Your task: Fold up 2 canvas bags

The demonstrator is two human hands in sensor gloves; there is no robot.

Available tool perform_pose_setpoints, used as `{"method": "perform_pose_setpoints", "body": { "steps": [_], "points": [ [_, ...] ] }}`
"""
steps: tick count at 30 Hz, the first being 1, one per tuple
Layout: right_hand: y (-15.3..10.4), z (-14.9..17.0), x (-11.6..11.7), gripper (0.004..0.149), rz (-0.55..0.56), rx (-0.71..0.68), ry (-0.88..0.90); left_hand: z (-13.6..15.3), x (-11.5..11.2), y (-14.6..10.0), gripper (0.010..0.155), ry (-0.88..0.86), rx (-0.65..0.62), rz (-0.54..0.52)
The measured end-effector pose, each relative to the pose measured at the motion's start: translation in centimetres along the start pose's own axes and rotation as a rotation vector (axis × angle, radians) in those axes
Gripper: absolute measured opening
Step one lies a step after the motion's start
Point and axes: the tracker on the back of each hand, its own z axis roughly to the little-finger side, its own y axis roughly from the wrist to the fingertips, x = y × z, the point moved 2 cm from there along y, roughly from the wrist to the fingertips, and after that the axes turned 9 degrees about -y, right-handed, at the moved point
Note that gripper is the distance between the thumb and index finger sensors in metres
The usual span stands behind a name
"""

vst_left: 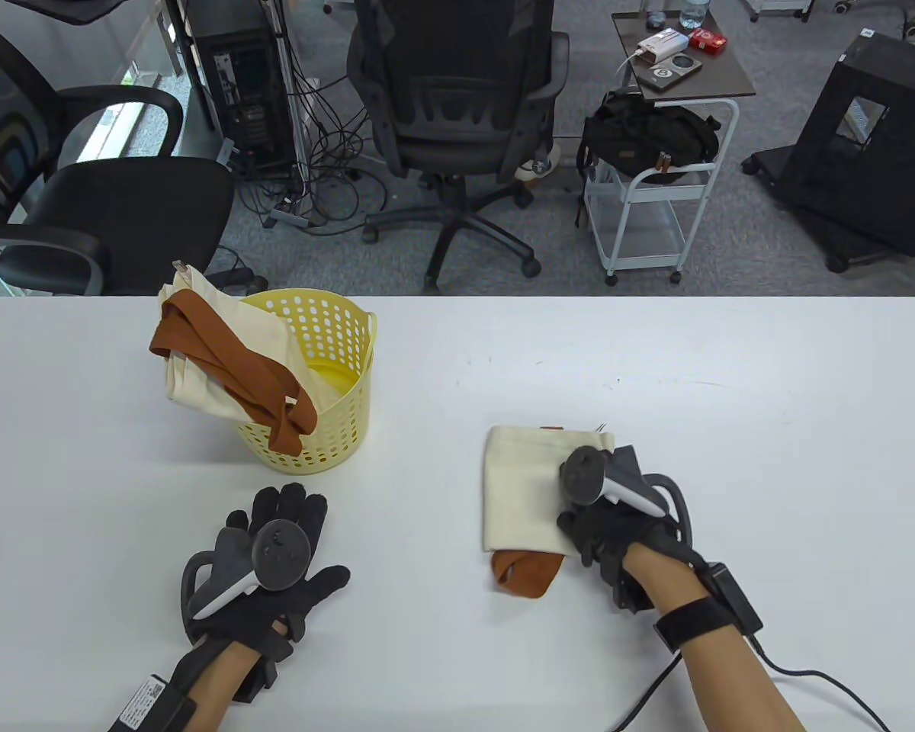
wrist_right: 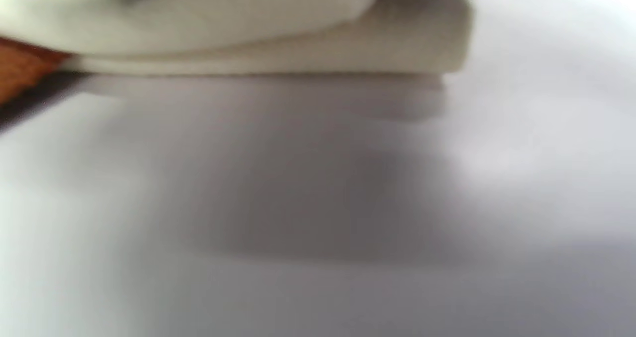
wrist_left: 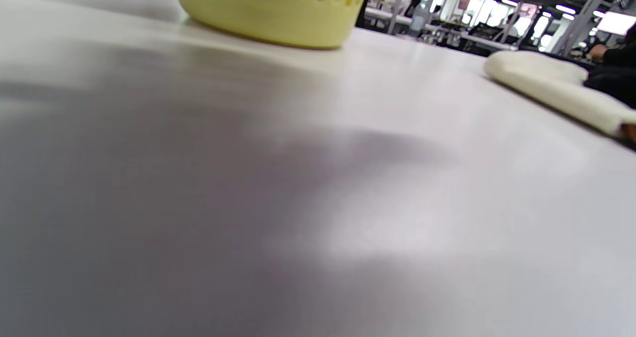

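Observation:
One cream canvas bag (vst_left: 522, 488) lies folded on the white table, right of centre, with its brown strap (vst_left: 526, 573) poking out at the near edge. My right hand (vst_left: 602, 503) rests palm down on the bag's right part; the tracker hides most of the fingers. The right wrist view shows the bag's folded edge (wrist_right: 248, 29) and a bit of strap (wrist_right: 20, 63). The second canvas bag (vst_left: 198, 366), unfolded, hangs over the rim of a yellow basket (vst_left: 335, 427), its brown straps (vst_left: 252, 374) draped across it. My left hand (vst_left: 305, 534) lies flat and empty on the table, fingers spread, just in front of the basket.
The basket (wrist_left: 278, 14) stands at the table's left middle; in the left wrist view the folded bag (wrist_left: 551, 86) lies far to its right. Behind the table's far edge are office chairs (vst_left: 457, 99) and a white cart (vst_left: 656, 198).

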Motion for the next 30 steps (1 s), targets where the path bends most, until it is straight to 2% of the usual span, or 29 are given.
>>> {"method": "perform_pose_setpoints", "body": {
  "steps": [4, 8, 12, 19, 27, 30],
  "points": [
    [3.8, 6.5, -1.9, 0.071, -0.046, 0.139, 0.148, 0.5, 0.1, 0.0, 0.093, -0.008, 0.012, 0.010],
    [7.4, 13.2, -3.6, 0.073, -0.044, 0.239, 0.259, 1.0, 0.3, 0.1, 0.092, -0.046, 0.023, 0.010],
    [9.3, 16.4, -4.6, 0.073, -0.071, 0.299, 0.307, 1.3, 0.4, 0.2, 0.092, -0.037, 0.034, 0.020],
    [10.5, 17.9, -4.9, 0.073, -0.056, 0.309, 0.367, 1.4, 0.8, 0.0, 0.092, -0.031, 0.029, 0.003],
    [10.3, 17.9, -4.8, 0.073, -0.030, 0.320, 0.350, 0.8, 0.4, -0.1, 0.092, -0.004, 0.017, 0.014],
    [9.8, 17.2, -5.2, 0.072, -0.024, 0.349, 0.238, 1.0, 0.5, -0.1, 0.092, 0.001, 0.028, 0.010]
  ]
}}
